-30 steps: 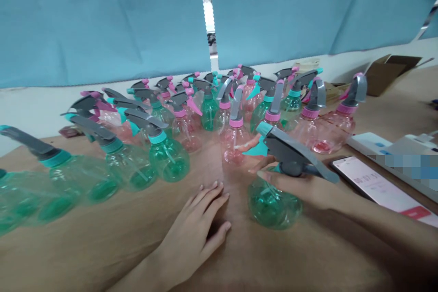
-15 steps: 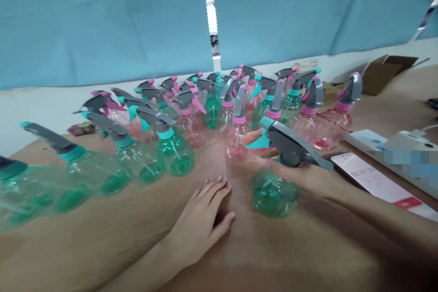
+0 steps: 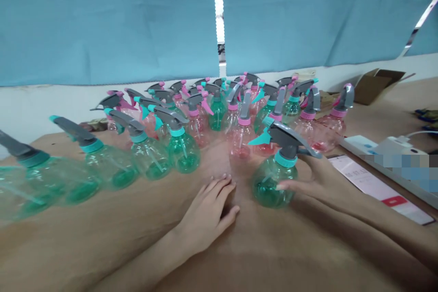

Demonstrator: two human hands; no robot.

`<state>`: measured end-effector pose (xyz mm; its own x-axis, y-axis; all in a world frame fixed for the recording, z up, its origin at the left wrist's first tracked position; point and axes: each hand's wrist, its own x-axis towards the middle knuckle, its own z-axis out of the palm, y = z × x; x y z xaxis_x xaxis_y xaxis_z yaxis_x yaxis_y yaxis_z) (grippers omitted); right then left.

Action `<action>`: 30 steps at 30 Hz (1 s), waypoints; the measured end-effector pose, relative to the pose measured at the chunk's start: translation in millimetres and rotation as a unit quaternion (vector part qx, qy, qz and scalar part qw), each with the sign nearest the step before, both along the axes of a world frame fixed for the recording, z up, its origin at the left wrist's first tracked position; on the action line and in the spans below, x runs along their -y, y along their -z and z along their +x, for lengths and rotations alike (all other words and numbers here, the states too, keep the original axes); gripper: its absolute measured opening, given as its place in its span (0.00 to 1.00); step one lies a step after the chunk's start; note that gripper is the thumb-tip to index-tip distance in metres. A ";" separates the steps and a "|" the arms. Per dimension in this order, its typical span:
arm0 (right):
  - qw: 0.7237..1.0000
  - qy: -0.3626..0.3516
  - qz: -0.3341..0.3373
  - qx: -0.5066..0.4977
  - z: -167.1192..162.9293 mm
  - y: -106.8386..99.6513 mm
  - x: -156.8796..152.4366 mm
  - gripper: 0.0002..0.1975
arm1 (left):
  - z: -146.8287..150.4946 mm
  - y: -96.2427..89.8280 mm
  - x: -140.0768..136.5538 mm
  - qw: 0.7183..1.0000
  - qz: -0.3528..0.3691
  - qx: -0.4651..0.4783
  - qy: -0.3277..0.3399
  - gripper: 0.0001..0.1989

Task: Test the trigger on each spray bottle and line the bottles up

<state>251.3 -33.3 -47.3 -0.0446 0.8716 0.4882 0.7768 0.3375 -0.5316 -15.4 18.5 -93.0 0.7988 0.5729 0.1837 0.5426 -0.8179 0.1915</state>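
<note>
Right hand [image 3: 317, 181]: thumb on green spray bottle [image 3: 270, 188], can't tell grip. Left hand [image 3: 207, 216]: spread, lower centre. Dip tubes [image 3: 185, 148] in bottles [image 3: 145, 155] frame left.

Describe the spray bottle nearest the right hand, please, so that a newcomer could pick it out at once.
On the brown table, find the phone at right, then the right hand left of it. By that hand stands a green spray bottle with a turquoise collar; it alone among its neighbours has a thumb across its front.
</note>
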 end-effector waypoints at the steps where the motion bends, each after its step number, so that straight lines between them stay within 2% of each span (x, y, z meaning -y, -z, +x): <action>1: 1.000 0.002 0.002 0.018 0.8 0.5 5.3 0.36 | 0.0 0.0 1.6 1.000 0.002 -0.003 0.000 0.21; 6: 0.994 0.063 0.019 0.089 2.2 9.0 24.9 0.27 | -2.2 -1.8 12.5 1.000 0.008 -0.018 0.003 0.21; 10: 0.995 0.066 -0.008 0.070 -1.3 13.0 21.4 0.28 | -7.6 -3.6 18.0 1.000 0.004 -0.009 0.016 0.21; 15: 0.996 0.032 -0.018 0.086 -18.6 9.9 2.0 0.26 | -19.7 -4.5 23.4 1.000 -0.002 0.012 0.020 0.21; 21: 0.988 0.018 0.012 0.150 -52.4 3.3 -25.6 0.26 | -33.3 -7.4 31.4 0.998 -0.028 0.057 0.028 0.18; 26: 0.988 0.010 0.041 0.150 -69.9 4.8 -58.6 0.29 | -34.0 -8.1 33.3 0.997 -0.042 0.062 0.030 0.18; 30: 0.991 0.005 0.023 0.132 -75.9 5.7 -80.8 0.31 | -33.7 -7.8 32.9 0.996 -0.054 0.064 0.029 0.18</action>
<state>175.4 47.5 -53.0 -0.1674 0.8498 0.4997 0.8907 0.3476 -0.2928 -49.1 -14.4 -85.2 0.8052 0.5484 0.2255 0.4606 -0.8180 0.3445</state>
